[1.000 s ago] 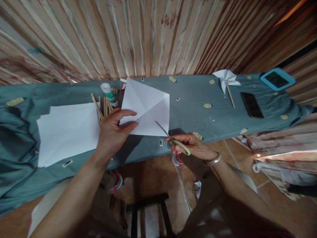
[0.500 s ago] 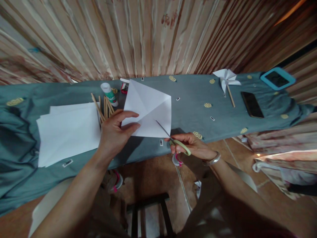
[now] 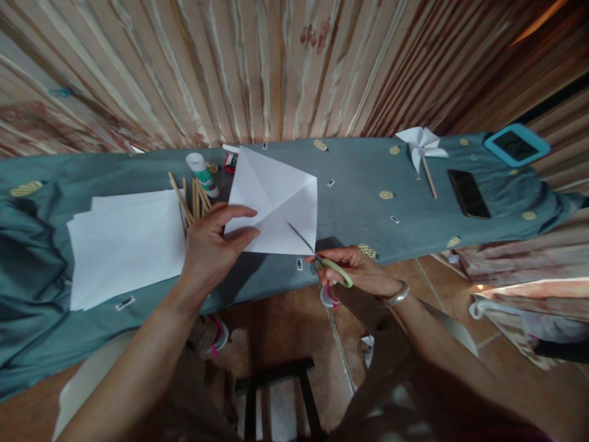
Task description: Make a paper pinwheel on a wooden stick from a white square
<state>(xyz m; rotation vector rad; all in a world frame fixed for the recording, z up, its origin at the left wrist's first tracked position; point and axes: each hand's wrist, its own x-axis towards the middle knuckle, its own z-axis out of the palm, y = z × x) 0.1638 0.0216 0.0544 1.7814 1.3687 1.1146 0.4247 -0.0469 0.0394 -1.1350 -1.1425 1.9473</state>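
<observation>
A white square of paper (image 3: 276, 178) with diagonal creases is held above the table, its left edge pinched between the thumb and fingers of my left hand (image 3: 214, 248). My right hand (image 3: 352, 267) grips a pair of scissors (image 3: 338, 273) by its light green handles. The blades lie along the crease at the paper's lower right corner, their tip pointing toward the middle of the sheet. Part of the lower blade is hidden by the paper.
Stacked white sheets (image 3: 129, 248) lie left, beside several wooden sticks (image 3: 184, 199) and a glue stick (image 3: 202, 174). A small red object (image 3: 230, 162) sits behind the paper. Rightward are a paper pinwheel (image 3: 422, 147), a phone (image 3: 469, 194) and a blue-framed device (image 3: 516, 145).
Almost nothing differs. The paper, both hands and the scissors appear shifted very slightly left; the blades stay at the same corner.
</observation>
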